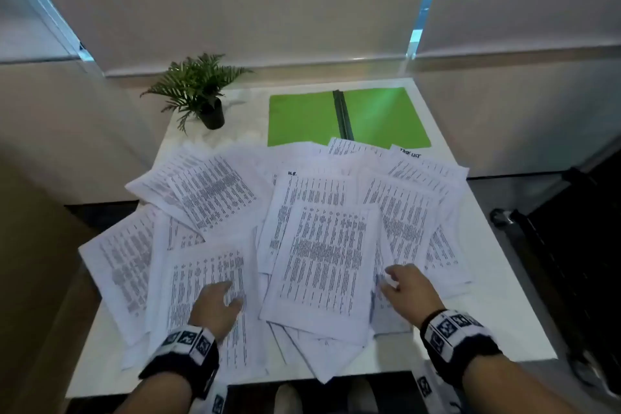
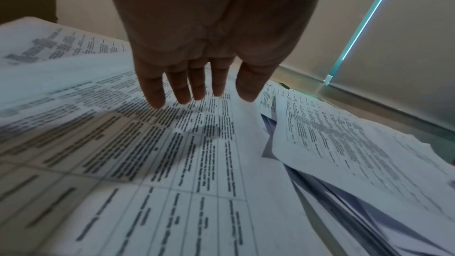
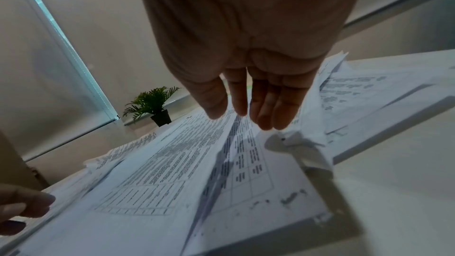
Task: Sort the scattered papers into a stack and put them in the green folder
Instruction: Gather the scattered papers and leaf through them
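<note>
Both hands are open with fingers relaxed, left hand point(image 1: 215, 304) over one sheet, right hand point(image 1: 408, 286) at another's edge. The papers point(image 1: 322, 255) lie scattered across the table point(image 1: 504, 329), some overhanging its near and left edges; the green folder point(image 1: 302, 118) lies open behind them. A careless sweep could push overhanging sheets off or crease them.

left hand point(image 1: 215, 304): palm down, fingers straight, spread | right hand point(image 1: 408, 287): palm down, fingers loosely extended

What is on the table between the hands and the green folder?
Scattered printed papers fill the whole stretch from both hands to the open green folder, their far edges overlapping its near edge. The head view shows it best.
</note>
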{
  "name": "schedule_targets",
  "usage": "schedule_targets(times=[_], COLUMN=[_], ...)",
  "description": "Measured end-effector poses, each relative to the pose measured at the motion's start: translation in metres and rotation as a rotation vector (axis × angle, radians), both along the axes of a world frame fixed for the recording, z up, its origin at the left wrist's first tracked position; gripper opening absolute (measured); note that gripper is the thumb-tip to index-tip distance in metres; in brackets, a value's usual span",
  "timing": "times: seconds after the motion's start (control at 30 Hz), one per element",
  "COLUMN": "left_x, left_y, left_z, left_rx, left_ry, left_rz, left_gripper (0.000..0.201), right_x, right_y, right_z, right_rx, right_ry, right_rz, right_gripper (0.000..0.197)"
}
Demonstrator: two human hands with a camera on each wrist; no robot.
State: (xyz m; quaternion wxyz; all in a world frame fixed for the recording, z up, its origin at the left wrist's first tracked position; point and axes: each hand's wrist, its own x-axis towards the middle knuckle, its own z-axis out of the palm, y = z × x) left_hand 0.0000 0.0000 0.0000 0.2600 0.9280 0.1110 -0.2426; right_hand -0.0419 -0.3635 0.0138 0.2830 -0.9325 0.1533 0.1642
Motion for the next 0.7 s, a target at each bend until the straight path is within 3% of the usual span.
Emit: schedule_targets(times=[0.17, 0.37, 0.43, 0.53, 0.6, 0.67, 0.7], left_x=[0.018, 0.025, 0.021, 0.012, 0.008, 0.005, 0.004], left_y=[-0.006, 0.014, 0.029, 0.056, 0.068, 0.078, 0.081], left_z=[-0.006, -0.017, -0.019, -0.018, -0.017, -0.019, -0.021], left_rx=[0.107, 0.226, 0.258, 0.272, 0.281, 0.236, 0.205], left_ry=[0.013, 0.069, 0.118, 0.144, 0.111, 0.034, -0.006], left_rz=[0.13, 0.342, 0.449, 0.539, 0.554, 0.593, 0.599], left_gripper=[0.065, 0.069, 0.079, 0.093, 0.103, 0.096, 0.083], right_x=[0.024, 0.04, 0.044, 0.05, 0.053, 0.055, 0.055], right_y=[0.016, 0.038, 0.041, 0.039, 0.037, 0.037, 0.036], right_z=[0.0, -0.009, -0.02, -0.03, -0.026, -0.016, -0.009], right_rx=[0.016, -0.191, -0.164, -0.061, -0.004, 0.093, 0.155], right_ry=[0.037, 0.238, 0.227, 0.122, -0.003, -0.158, -0.219], right_rz=[-0.174, -0.229, -0.271, -0.297, -0.278, -0.309, -0.335], right_gripper=[0.072, 0.106, 0.097, 0.044, 0.019, 0.012, 0.009])
